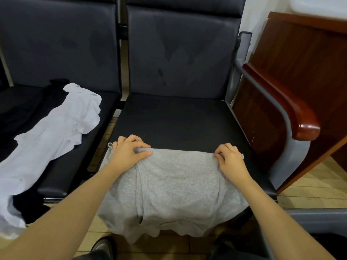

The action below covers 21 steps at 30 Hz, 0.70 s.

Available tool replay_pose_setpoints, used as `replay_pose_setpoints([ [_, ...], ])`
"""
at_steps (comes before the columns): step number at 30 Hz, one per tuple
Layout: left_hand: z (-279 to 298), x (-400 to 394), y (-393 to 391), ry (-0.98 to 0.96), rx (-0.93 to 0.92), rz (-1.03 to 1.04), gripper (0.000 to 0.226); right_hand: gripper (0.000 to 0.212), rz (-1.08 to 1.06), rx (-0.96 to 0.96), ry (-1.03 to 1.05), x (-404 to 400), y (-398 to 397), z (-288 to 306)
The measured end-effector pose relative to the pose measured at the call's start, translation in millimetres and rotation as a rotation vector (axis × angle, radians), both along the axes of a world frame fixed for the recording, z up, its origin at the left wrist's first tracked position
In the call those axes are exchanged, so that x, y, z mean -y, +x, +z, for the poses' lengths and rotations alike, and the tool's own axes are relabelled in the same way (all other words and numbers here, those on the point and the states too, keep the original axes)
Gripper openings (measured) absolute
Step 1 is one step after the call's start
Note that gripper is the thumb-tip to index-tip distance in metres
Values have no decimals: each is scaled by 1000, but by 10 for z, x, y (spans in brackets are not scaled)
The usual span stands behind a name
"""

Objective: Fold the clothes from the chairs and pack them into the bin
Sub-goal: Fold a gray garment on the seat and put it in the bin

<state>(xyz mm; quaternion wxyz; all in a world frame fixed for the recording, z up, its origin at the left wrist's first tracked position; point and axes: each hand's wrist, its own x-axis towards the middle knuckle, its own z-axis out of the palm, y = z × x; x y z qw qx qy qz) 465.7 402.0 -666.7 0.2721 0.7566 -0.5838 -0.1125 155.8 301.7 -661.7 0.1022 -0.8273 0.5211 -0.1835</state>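
A light grey garment [174,186] lies over the front half of the right black chair seat [176,119] and hangs off the front edge toward the floor. My left hand [129,152] pinches the garment's far left corner. My right hand [230,160] pinches its far right corner. Both hands sit on the far folded edge, about a shoulder's width apart. A white garment [62,132] lies crumpled on the left chair seat over a black garment [50,98]. No bin is in view.
The chairs have dark padded backs [184,53] and a metal frame. A grey armrest with a red-brown wooden cap [293,111] stands at the right, beside a dark wooden desk [300,49]. The floor [315,184] is pale wood tile. My shoe [102,248] shows at the bottom.
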Motion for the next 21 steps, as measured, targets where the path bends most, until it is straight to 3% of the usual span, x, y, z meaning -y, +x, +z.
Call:
replay_pose_setpoints([
  [5, 21, -27, -76, -36, -72, 60, 2, 11, -28, -26, 85, -26, -3, 58],
  [8, 22, -38, -88, -57, -89, 88, 3, 8, 5, -93, 34, -6, -39, 79],
  [11, 69, -7, -52, -108, -122, 121, 3, 8, -30, 22, -77, 38, 13, 121],
  [14, 172, 98, -26, -127, -49, 136, 8, 6, -55, 65, -209, 117, 96, 181],
  [21, 508, 611, 33, -190, 102, 184, 14, 10, -84, 55, -264, 563, 365, 489],
])
